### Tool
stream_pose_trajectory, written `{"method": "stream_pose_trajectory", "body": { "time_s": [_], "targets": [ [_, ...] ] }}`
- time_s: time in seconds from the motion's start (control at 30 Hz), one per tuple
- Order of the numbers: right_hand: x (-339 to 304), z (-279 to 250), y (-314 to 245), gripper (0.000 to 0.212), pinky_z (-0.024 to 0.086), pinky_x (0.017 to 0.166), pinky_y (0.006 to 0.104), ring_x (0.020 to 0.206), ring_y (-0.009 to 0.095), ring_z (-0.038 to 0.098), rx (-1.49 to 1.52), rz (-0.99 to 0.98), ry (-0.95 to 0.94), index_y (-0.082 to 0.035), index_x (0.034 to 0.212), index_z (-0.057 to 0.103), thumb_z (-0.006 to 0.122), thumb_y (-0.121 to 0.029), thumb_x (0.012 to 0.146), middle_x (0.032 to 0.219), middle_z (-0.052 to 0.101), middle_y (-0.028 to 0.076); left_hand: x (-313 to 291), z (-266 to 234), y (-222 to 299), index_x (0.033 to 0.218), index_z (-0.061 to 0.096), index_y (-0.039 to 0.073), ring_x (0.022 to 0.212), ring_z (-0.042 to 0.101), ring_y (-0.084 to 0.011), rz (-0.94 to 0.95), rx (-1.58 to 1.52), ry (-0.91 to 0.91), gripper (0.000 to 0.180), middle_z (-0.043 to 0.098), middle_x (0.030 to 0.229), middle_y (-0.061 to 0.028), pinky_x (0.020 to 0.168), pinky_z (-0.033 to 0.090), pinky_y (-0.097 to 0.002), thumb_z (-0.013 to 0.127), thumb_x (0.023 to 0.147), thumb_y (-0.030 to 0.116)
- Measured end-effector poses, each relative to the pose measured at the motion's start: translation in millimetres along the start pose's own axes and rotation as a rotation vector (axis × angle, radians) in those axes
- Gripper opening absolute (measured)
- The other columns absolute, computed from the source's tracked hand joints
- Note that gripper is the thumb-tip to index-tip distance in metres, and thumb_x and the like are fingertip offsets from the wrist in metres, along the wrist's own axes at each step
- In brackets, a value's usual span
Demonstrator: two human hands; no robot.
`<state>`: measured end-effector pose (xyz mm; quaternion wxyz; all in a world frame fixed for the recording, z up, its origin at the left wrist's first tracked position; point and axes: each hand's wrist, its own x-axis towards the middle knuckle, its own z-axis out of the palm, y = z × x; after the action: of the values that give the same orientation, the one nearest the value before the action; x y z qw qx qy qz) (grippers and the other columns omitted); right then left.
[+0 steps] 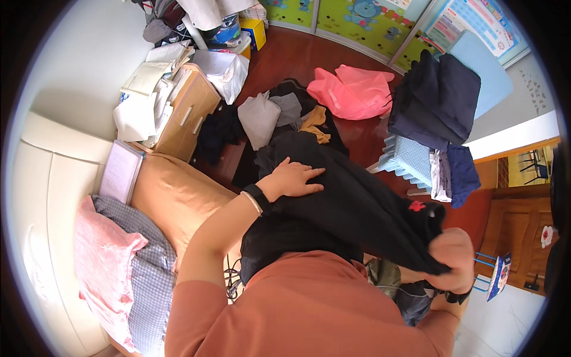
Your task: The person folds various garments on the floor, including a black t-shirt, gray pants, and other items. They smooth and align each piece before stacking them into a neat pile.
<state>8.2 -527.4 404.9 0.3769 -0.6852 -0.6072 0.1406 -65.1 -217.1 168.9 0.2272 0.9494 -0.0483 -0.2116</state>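
The left hand lies with fingers spread on the black garment, which extends before the person's body toward the right. This cloth seems soft, limp and light, best taken by its narrow end, where the blurred right hand has curled fingers.

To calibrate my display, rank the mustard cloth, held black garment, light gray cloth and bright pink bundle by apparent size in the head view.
1. Black garment, though nearness may enlarge it
2. Bright pink bundle
3. Light gray cloth
4. Mustard cloth
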Motion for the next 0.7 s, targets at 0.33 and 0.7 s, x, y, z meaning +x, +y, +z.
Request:
{"method": "stream_pose_trajectory", "body": {
  "time_s": [0.33,0.7],
  "targets": [
    [202,27,111,0.063,0.049,0.072,0.0269,0.086,0.021,0.061,0.098,0.053,0.576,0.000,0.132,0.035,0.066,-0.016,0.079,0.115,0.054,0.015,-43,37,-63,0.132,0.039,0.000,0.104,0.053,-0.0141,-0.051,-1.728,-0.016,0.078,0.056,0.115,-0.0083,0.086,0.042,-0.0257,0.029,0.088,0.064],
    [72,235,215,0.093,0.035,0.100,0.0370,0.122,0.032,0.041,-0.579,0.235,-0.134,-0.020,0.138,0.030,0.078,-0.032,0.059,0.133,0.041,0.015,-55,60,-65,0.109,0.055,-0.007,0.089,0.060,-0.0215,-0.390,-1.099,0.641,0.047,0.065,0.091,-0.0143,0.081,0.044,-0.0323,0.056,0.087,0.035]
  ]
}}
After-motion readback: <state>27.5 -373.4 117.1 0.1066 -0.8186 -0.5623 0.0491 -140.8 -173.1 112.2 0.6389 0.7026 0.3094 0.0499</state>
